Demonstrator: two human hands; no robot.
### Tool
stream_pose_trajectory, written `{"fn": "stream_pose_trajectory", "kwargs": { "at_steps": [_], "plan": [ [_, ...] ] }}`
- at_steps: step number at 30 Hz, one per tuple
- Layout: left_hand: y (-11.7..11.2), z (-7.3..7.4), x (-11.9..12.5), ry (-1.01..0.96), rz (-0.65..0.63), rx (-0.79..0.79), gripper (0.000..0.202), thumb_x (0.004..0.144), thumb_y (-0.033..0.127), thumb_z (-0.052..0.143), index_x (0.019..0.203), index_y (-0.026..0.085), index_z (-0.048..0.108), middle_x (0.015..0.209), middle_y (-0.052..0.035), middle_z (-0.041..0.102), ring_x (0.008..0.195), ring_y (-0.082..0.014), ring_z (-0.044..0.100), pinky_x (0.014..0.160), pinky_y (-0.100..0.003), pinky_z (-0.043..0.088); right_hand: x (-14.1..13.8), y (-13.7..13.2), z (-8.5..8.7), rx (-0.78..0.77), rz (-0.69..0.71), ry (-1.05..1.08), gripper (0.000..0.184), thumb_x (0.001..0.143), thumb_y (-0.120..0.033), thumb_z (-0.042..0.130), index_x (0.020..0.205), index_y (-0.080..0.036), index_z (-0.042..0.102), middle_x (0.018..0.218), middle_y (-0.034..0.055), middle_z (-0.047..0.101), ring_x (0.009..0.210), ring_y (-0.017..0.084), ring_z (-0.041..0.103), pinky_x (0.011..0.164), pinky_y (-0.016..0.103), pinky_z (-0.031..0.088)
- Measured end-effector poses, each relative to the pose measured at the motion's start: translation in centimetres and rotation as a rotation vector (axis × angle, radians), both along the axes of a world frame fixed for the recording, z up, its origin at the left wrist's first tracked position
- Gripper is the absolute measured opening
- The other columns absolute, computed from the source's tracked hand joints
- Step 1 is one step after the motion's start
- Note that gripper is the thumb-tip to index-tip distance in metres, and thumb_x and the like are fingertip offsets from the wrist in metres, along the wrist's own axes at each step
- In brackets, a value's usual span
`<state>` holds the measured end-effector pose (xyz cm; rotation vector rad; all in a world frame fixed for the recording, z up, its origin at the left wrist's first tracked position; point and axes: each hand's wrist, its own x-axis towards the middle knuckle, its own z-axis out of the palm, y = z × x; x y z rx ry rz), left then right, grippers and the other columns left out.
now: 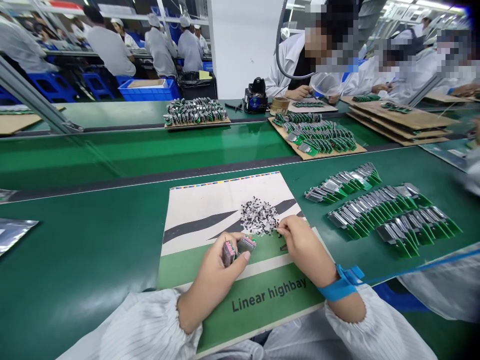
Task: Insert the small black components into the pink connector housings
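Observation:
My left hand (215,272) is closed around a small green circuit board with a grey metal part (240,247), held just above a printed card sheet (210,210). My right hand (302,245) pinches at the edge of a heap of tiny black and silver components (258,216) lying on that sheet; what its fingertips hold is too small to make out. A blue wrist strap (343,282) with a blue cord circles my right wrist. Both sleeves are white.
Rows of finished green boards (382,210) lie to the right on the green bench. Beyond a conveyor belt (150,150), cardboard trays carry more boards (318,137) (195,111). A person in white (296,65) works opposite, others behind. A silver bag (13,232) lies far left.

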<state>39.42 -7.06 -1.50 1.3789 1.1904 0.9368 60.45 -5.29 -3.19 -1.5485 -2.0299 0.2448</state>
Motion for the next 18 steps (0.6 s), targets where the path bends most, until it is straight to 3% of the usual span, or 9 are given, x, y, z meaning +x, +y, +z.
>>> {"fn": "stream_pose_trajectory", "kwargs": {
  "at_steps": [3,13,18],
  "plan": [
    [-0.1,-0.1,0.0,-0.05,0.018,0.0,0.023,0.082,0.025,0.058,0.07,0.023,0.038,0.102,-0.0074,0.066,0.098,-0.0223,0.059,0.082,-0.037,0.043,0.1,-0.2,0.5,0.001,0.03,0.048,0.016,0.091,-0.011,0.045,0.079,-0.021,0.049,0.068,0.0004,0.058,0.061,0.016,0.054,0.055,0.026,0.039],
    [-1.0,-0.2,0.3,-0.103,0.011,0.023,0.033,0.075,0.02,0.069,0.069,0.023,0.037,0.089,-0.0031,0.069,0.081,-0.0185,0.061,0.071,-0.033,0.044,-1.3,-2.5,3.8,-0.036,0.214,0.283,0.014,0.094,-0.014,0.046,0.088,-0.022,0.056,0.083,0.0033,0.063,0.074,0.016,0.058,0.059,0.026,0.046],
    [-1.2,-0.4,0.2,-0.074,-0.019,0.0,0.037,0.074,0.027,0.073,0.07,0.023,0.036,0.091,-0.0041,0.07,0.075,-0.018,0.06,0.066,-0.033,0.044,-2.9,-3.1,3.7,0.111,0.24,0.321,0.016,0.093,-0.009,0.045,0.09,-0.022,0.055,0.086,0.0049,0.061,0.082,0.017,0.059,0.066,0.029,0.05]
  ]
}}
